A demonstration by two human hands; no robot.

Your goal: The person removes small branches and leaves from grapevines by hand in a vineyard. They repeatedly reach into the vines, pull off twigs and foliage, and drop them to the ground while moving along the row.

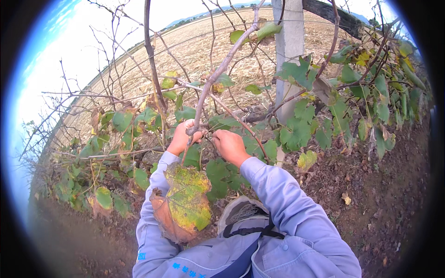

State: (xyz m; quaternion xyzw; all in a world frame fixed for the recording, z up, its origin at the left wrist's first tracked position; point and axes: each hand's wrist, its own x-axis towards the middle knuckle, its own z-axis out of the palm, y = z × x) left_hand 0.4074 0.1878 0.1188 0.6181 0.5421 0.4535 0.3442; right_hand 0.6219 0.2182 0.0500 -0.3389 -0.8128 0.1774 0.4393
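A thick grapevine cane (215,74) slants down from the top of the view to a knobby cut end between my hands. My left hand (183,136) is closed around the vine just behind that knob, which partly hides its fingers. Close to its right, my right hand (230,145) has thumb and fingers pinched together near a thin stem; whether something is between them is too small to tell. Below the left hand hangs a large yellow-green leaf with brown edges (189,201), covering part of my left forearm. Green vine leaves (219,173) lie behind and beneath both hands.
A concrete post (290,41) stands behind the vines, with a trellis wire (323,21) near the top. Leafy vines (354,90) spread right; bare shoots (149,45) rise left. At my waist hangs a tan pouch (224,213) holding thin strands. Fallen leaves (346,198) dot the soil.
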